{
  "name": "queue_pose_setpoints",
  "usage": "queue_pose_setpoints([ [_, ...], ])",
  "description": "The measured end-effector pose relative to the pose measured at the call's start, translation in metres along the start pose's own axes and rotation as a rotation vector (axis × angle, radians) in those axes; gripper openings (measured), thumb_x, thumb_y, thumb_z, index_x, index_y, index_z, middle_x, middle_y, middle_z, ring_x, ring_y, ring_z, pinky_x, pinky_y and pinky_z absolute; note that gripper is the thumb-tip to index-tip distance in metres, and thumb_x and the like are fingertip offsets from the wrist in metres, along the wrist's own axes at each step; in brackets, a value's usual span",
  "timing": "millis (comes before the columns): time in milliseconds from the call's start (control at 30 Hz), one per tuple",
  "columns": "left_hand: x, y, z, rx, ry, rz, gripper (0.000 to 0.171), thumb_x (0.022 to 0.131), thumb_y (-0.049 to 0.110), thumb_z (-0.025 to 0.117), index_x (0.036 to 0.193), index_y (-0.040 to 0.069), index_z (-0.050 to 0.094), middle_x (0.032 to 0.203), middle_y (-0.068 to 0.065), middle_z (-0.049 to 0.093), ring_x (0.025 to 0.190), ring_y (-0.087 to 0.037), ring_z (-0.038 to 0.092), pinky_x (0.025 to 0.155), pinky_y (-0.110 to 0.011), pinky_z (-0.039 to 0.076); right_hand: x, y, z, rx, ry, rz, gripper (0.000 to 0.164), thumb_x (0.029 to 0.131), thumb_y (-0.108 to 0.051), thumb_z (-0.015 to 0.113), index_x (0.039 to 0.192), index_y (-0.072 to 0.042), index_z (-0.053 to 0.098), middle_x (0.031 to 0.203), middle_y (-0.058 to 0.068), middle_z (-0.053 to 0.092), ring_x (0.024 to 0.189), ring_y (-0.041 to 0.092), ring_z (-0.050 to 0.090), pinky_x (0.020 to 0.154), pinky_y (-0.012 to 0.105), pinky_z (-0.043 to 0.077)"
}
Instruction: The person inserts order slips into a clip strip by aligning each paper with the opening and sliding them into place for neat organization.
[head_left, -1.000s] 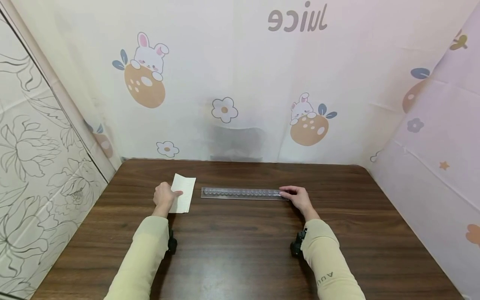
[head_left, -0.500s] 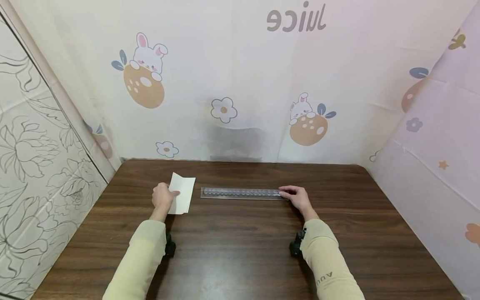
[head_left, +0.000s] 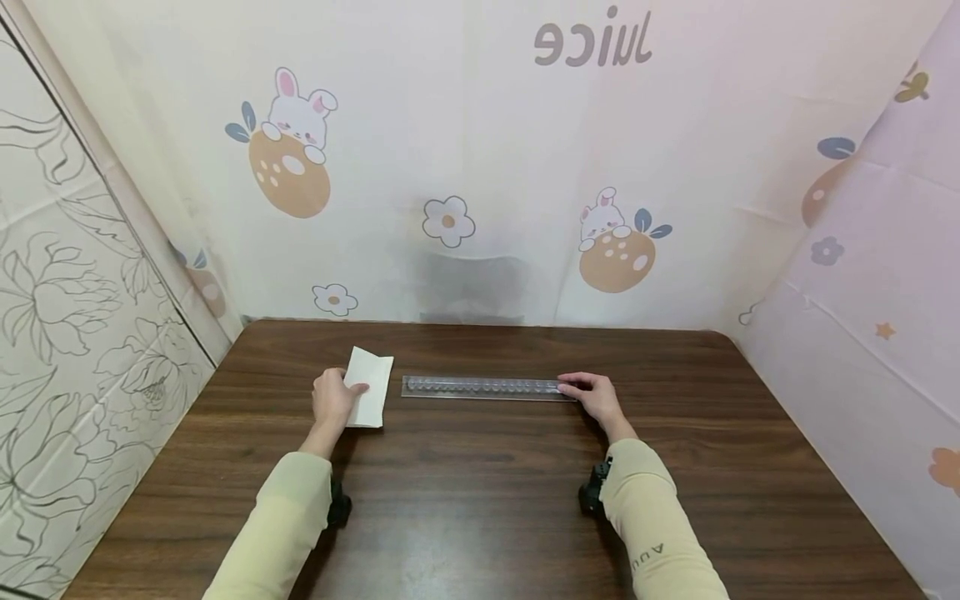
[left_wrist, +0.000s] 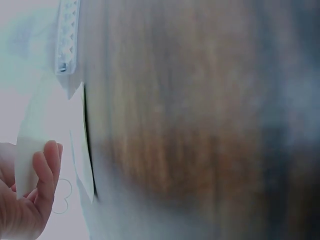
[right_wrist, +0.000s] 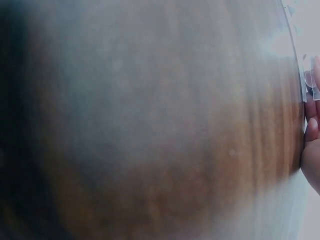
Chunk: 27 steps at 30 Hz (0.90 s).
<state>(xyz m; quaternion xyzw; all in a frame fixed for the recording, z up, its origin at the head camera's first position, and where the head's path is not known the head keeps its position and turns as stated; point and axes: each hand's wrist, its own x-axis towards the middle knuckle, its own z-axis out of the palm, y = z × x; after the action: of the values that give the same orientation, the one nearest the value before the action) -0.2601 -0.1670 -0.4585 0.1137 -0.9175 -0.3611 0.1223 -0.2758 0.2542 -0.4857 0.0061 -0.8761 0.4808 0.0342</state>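
Observation:
In the head view my left hand (head_left: pixel 333 398) pinches the left edge of a pale cream folded sheet (head_left: pixel 369 387), which looks like paper or a wipe. The left wrist view shows one layer of the sheet (left_wrist: pixel 35 120) raised between thumb and fingers, with another layer lower, near the table. To the right lies a long clear plastic strip (head_left: pixel 480 388) with a row of small scalloped shapes along it. My right hand (head_left: pixel 597 398) holds the strip's right end between thumb and fingers. Only part of the right hand (right_wrist: pixel 312 150) shows at the right wrist view's edge.
Both things are on a dark brown wooden table (head_left: pixel 465 483). A printed curtain (head_left: pixel 480 167) hangs behind its far edge, and cloth also hangs along both sides. Each sleeve has a black wrist camera (head_left: pixel 592 490) beneath it.
My left hand shifted slightly left, then back to the right, and the sheet tilted and shifted with it. The right hand and the clear strip stay where they were.

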Motion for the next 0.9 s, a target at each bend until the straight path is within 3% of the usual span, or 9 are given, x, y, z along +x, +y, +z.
queue_pose_setpoints([
  [300,-0.01,0.004,0.0,-0.089,0.015,0.063,0.041,0.073,0.009,0.072,0.105,-0.012,0.056,0.101,-0.028,0.058,0.093,-0.039,0.054,0.078,-0.047,0.04,0.002,0.003,-0.001,0.002,0.0,-0.001,0.028,0.079,-0.02,0.067,0.101,-0.002,0.067,0.104,0.016,0.062,0.105,0.028,0.05,0.089,0.039,0.038],
  [533,-0.02,0.005,0.0,-0.128,0.012,0.108,0.044,0.074,0.006,0.07,0.112,-0.007,0.052,0.107,-0.029,0.056,0.09,-0.04,0.055,0.076,-0.047,0.042,0.002,0.002,0.0,0.005,0.002,0.007,0.027,0.08,-0.019,0.067,0.101,-0.002,0.067,0.103,0.016,0.062,0.105,0.028,0.05,0.089,0.039,0.037],
  [900,-0.038,0.012,-0.001,-0.183,-0.035,0.087,0.043,0.075,0.008,0.069,0.114,-0.002,0.053,0.107,-0.028,0.056,0.085,-0.038,0.059,0.07,-0.047,0.045,0.001,0.001,0.0,0.011,0.005,-0.004,0.027,0.079,-0.018,0.067,0.1,-0.001,0.067,0.104,0.017,0.062,0.105,0.029,0.05,0.091,0.041,0.036],
])
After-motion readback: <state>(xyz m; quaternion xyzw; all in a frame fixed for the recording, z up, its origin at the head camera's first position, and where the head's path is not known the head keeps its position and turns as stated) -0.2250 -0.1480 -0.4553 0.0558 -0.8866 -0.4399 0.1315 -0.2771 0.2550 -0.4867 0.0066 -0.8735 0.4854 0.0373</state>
